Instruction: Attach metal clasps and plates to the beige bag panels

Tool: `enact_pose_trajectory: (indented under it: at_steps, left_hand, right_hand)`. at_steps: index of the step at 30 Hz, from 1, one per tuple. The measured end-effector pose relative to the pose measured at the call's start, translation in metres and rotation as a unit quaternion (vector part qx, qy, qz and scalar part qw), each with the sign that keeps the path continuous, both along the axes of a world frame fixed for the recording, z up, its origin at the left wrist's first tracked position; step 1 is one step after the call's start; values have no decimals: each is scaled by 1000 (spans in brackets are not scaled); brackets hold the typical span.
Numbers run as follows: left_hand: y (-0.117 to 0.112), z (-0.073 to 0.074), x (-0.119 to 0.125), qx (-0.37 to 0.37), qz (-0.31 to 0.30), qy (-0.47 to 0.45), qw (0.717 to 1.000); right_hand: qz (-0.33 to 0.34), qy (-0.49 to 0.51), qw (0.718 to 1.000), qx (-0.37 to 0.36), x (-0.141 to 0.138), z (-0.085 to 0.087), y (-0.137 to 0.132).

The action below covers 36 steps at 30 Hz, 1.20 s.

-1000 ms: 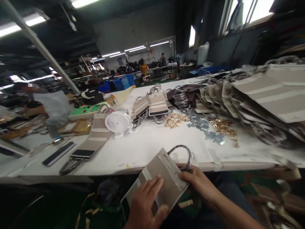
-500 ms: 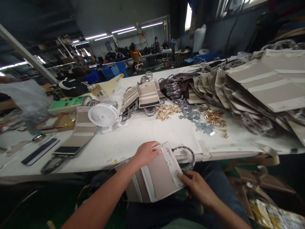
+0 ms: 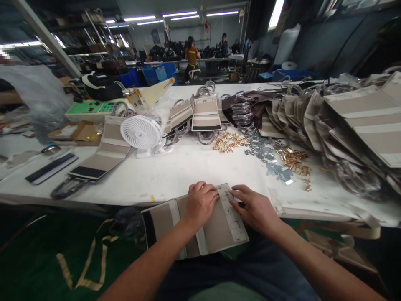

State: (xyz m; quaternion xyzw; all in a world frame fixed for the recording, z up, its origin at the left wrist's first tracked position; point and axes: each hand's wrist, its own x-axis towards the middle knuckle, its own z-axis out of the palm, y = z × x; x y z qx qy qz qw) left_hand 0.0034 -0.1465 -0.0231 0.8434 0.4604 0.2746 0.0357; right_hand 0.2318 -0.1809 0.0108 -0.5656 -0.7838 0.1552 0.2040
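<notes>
A striped beige panel [image 3: 216, 234] lies at six o'clock in the view, slanting across the front edge of a white table [image 3: 175, 175], its lower part out over the person's lap. That overhang seems the main risk: if both hands ease off together, the panel could slide toward six o'clock and drop. Pressing harder on one side might also twist it, pulling the pale strip [image 3: 232, 215] at its three o'clock end out of line. A wide sweep of the right arm toward three o'clock could scatter the loose gold fittings [image 3: 230, 142] and grey metal plates [image 3: 280, 172] on the table.

The left hand [image 3: 201, 202] rests at the panel's one o'clock, fingers close together and gently bent, tips touching the surface beside the strip; its thumb is hidden, so I cannot tell whether it grips or only presses. The right hand [image 3: 255, 207] is at the panel's two o'clock, fingers slightly parted and curved, tips at the strip's outer edge. Whether they pinch that edge, or the small dark shape beneath them, I cannot tell
</notes>
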Motion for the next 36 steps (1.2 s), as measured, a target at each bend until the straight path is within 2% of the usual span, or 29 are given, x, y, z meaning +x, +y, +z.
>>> enact_pose_trajectory:
  at_steps: [3,7,15,23,27,31,36]
  left_hand:
    - [-11,-9,1,15,-6,14,1000]
    - [-11,-17,-1,-1,-7,2,1000]
    - [-12,-18,-6,-14,0,-1,1000]
    - [-11,-18,-7,-46,-1,-3,999]
    - [-12,-21,-9,-23,-12,8,1000]
    - [-14,-24,-11,11,-24,29,999]
    - [-13,-25,-15,52,-25,27,998]
  right_hand:
    - [24,-80,996,-21,-12,-5,18]
    - [11,-103,994,-18,-16,-10,24]
    - [13,-64,994,-83,-11,-7,36]
    - [38,-131,990,-38,-11,-18,25]
    - [50,-156,986,-21,-12,-22,20]
    - [65,-169,983,-25,-15,-18,18]
    - [70,-105,990,-58,-16,-8,25]
